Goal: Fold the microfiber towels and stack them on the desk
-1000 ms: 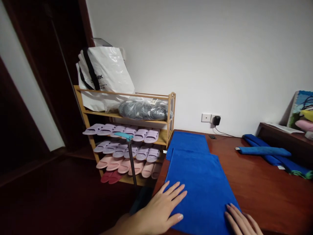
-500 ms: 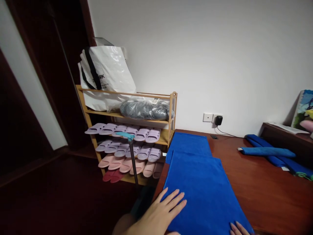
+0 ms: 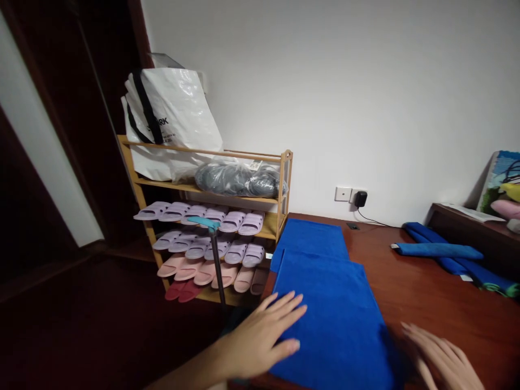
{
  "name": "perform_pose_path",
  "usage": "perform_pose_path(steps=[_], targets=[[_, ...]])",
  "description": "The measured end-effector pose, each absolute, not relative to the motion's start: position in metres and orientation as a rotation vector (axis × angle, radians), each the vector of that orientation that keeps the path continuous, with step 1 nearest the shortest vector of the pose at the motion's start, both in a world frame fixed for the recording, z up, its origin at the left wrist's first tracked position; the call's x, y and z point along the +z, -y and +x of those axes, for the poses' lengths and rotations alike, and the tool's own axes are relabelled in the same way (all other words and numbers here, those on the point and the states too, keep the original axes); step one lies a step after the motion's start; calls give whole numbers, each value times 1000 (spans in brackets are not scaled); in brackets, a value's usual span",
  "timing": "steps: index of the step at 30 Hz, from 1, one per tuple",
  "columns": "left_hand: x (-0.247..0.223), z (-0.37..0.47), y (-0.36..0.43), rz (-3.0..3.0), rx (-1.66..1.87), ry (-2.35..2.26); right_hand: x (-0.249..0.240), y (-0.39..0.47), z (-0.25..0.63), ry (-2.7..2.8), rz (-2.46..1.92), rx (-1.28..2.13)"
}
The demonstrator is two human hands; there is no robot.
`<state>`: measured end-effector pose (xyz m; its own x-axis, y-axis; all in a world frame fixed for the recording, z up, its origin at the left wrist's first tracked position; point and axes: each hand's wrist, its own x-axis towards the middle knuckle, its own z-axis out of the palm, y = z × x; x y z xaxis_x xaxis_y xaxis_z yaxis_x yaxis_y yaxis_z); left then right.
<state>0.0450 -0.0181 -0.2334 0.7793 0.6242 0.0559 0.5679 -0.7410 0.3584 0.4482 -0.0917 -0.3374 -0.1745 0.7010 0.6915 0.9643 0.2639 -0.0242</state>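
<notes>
Two blue cloths lie flat and overlap on the brown desk: a near cloth point(image 3: 333, 309) and a far cloth point(image 3: 312, 237). My left hand point(image 3: 270, 333) rests on the left edge of the near one, fingers spread, holding nothing. Off the right edge of that cloth is my right hand point(image 3: 441, 355), over the desk's wood, its fingers stretched out and nothing in them. Toward the right back lie rolled blue cloths point(image 3: 439, 250), one across the others.
At the left stands a wooden shoe rack point(image 3: 284, 200) with several slippers point(image 3: 252, 222), a white bag point(image 3: 179, 108) and a plastic-wrapped grey bundle point(image 3: 239, 180). A blue-topped pole point(image 3: 216, 260) leans before it. A black adapter point(image 3: 361, 199) is plugged into the wall.
My right hand has come further into view and moved up and right, off the cloth's edge. My left hand has shifted slightly up along the cloth. The view has moved a little.
</notes>
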Motion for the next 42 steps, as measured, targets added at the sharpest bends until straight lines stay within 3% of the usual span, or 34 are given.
perform_pose_path(steps=[5,11,34,38,42], targets=[[-250,77,-78,2688,356,-1237,-284,-17,391,2093,-1748,2],[-274,83,-125,2651,271,-1424,-303,-79,373,2175,-1897,210],[-279,80,-11,2621,231,-1365,-326,41,391,2174,-1865,7],[-274,74,-11,2632,235,-1292,-321,46,397,2153,-1827,151],[-266,70,-36,2613,459,-1306,-310,29,425,1994,-1841,266]])
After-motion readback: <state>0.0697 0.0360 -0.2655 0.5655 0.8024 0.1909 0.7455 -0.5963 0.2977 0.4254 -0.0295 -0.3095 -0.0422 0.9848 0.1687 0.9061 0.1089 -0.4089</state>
